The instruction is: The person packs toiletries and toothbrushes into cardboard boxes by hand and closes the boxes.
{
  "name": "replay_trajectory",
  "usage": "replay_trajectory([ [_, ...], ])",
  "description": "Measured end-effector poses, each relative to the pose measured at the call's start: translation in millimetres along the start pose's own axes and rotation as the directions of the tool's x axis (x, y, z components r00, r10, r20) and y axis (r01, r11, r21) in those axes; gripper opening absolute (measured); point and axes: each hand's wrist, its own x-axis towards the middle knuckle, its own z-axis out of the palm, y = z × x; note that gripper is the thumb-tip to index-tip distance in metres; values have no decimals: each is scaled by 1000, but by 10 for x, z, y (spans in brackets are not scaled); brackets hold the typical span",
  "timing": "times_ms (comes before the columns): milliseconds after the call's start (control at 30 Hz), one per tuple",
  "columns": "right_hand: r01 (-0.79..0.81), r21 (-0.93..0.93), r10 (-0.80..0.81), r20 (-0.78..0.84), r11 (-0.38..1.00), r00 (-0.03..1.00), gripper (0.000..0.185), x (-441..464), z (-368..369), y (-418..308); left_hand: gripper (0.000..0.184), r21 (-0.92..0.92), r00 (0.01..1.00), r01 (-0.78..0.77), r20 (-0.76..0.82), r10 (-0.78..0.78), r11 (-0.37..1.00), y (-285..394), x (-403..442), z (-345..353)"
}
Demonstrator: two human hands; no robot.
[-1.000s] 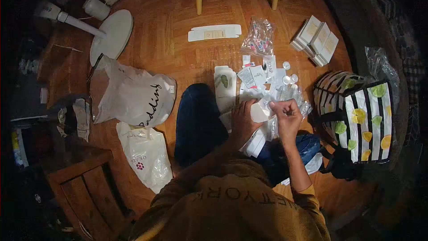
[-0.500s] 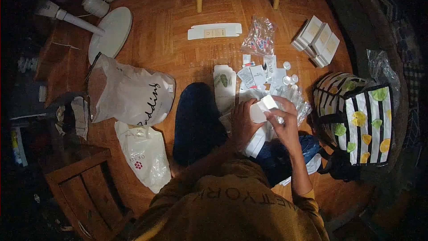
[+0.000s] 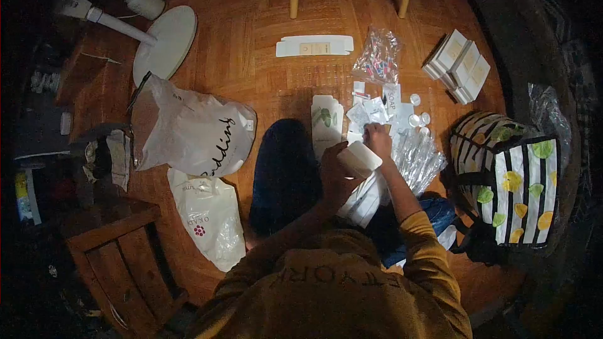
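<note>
My left hand (image 3: 335,177) is wrapped round a small white box (image 3: 360,161), tilted above my lap. Beyond the box, my right hand (image 3: 379,140) reaches to the pile of small white packets (image 3: 375,110); its fingers are bunched, and what they hold, if anything, is too small to make out. Clear plastic wrappers (image 3: 419,158) lie to the right of that hand. A flat white carton with green leaves (image 3: 326,120) is beyond my left hand. White flattened cartons (image 3: 365,201) rest on my lap.
Farther off are a flat white carton (image 3: 315,46), a clear bag of small coloured items (image 3: 378,56) and stacked boxes (image 3: 459,65). A striped fruit-print bag (image 3: 525,188) stands at the right. Plastic bags (image 3: 188,132) and a white round base (image 3: 164,47) are at the left.
My right hand has left the white box and moved forward to the packets. The box stays in my left hand, now tilted. The view has shifted slightly.
</note>
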Motion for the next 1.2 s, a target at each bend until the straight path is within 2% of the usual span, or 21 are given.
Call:
replay_trajectory([
  [100, -22, 148, 48, -173, 989, 984, 26, -196, -129, 227, 78, 38, 994, 101, 42, -103, 994, -35, -28, 17],
  [133, -197, 541, 232, 2, 818, 973, 30, -246, -241, 339, 78, 20, 995, 83, 45, -84, 996, -103, -42, 40],
  [167, -368, 800, 320, 232, 474, 918, 33, -289, -364, 371, 78, 3, 997, 65, 46, -65, 998, -141, -64, 60],
  [200, -370, 798, 325, 230, 476, 917, 33, -338, -562, 305, 78, -2, 997, 66, 50, -65, 998, -110, -71, 74],
  [267, -407, 906, 231, 374, 113, 898, 30, -432, -1119, 51, 78, -66, 977, 204, 74, -199, 977, -23, -69, 105],
  [367, -364, 931, 183, 355, 15, 917, 33, -509, -1410, -84, 78, 52, 990, 99, 96, -103, 994, -72, -98, 135],
  [433, -354, 934, 230, 334, 49, 914, 29, -557, -1726, -389, 79, 86, 986, 104, 119, -114, 991, -85, -92, 153],
  [500, -203, 976, 468, 141, 84, 872, 22, -622, -1929, -627, 80, 117, 981, 106, 148, -123, 987, -86, -113, 165],
  [567, -89, 988, 492, 16, 126, 871, 12, -692, -2046, -923, 78, 106, 991, 32, 126, -46, 994, -69, -129, 172],
  [633, 181, 914, 482, -351, 363, 803, 7, -760, -2018, -1099, 77, 78, 989, 33, 143, -44, 996, -36, -150, 182],
  [667, 199, 842, 439, -446, 501, 780, 4, -812, -1839, -1047, 75, 55, 987, 43, 154, -51, 998, -20, -165, 191],
  [700, 164, 865, 428, -389, 474, 816, 4, -863, -1809, -1141, 75, 52, 986, 38, 158, -46, 998, 26, -175, 195],
  [767, 274, 629, 135, -523, 728, 842, 6, -881, -1700, -1119, 71, -13, 997, 12, 76, -11, 1000, 98, -188, 216],
  [800, 275, 630, 136, -523, 726, 841, 6, -901, -1682, -1102, 73, -109, 989, 76, 133, -61, 991, 101, -172, 211],
  [867, 193, 435, 39, -470, 879, 882, 12, -918, -1666, -1073, 73, -74, 990, 41, 134, -31, 996, 131, -149, 183],
  [900, 190, 437, 43, -469, 879, 882, 12, -900, -1654, -1019, 74, -43, 990, 6, 139, 0, 999, 149, -134, 176],
  [967, 66, 762, 385, -398, 644, 833, 19, -762, -1605, -794, 76, -47, 986, 15, 165, -7, 999, 90, -100, 195],
  [1033, -29, 722, 459, -408, 692, 789, 21, -370, -1524, -333, 77, -45, 981, 30, 193, -21, 999, 80, -94, 198],
  [1100, -19, 480, 292, -501, 877, 815, 23, -42, -1055, 466, 78, -157, 985, -141, 72, 154, 977, 119, -67, 192],
  [1133, -11, 485, 287, -499, 874, 818, 23, -6, -897, 705, 78, -148, 986, -143, 65, 154, 979, 120, -44, 194],
  [1200, -201, -13, 189, -287, 979, 939, 30, 71, -639, 1016, 77, -275, 977, -183, 59, 207, 944, 123, 4, 201],
])
